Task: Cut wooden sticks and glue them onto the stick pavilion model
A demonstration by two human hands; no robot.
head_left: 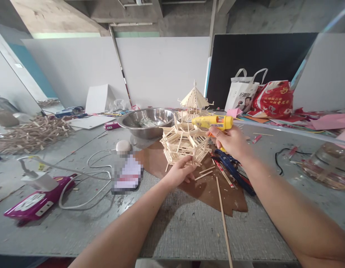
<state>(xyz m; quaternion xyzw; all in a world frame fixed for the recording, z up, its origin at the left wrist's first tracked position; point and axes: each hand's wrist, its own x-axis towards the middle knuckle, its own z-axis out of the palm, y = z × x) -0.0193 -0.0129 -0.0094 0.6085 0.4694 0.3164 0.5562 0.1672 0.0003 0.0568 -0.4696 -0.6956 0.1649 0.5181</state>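
Note:
A many-sided lattice structure of thin wooden sticks (182, 143) stands on a brown sheet (217, 197). My left hand (181, 172) rests at its lower front edge, fingers bent against the sticks. My right hand (227, 140) is wrapped round a yellow glue gun (207, 121), whose nozzle points left over the top of the structure. Behind it rises a pointed stick roof (195, 97). Blue-handled pliers (231, 165) lie right of the structure, and short loose sticks (203, 175) lie in front of it.
A steel bowl (147, 128) stands behind left. Further left are a purple power strip (41, 199), a white cable and a stick pile (32, 132). A long stick (223, 219) lies near the front. Bags (273, 98) stand back right, a glass jar (329, 163) at right.

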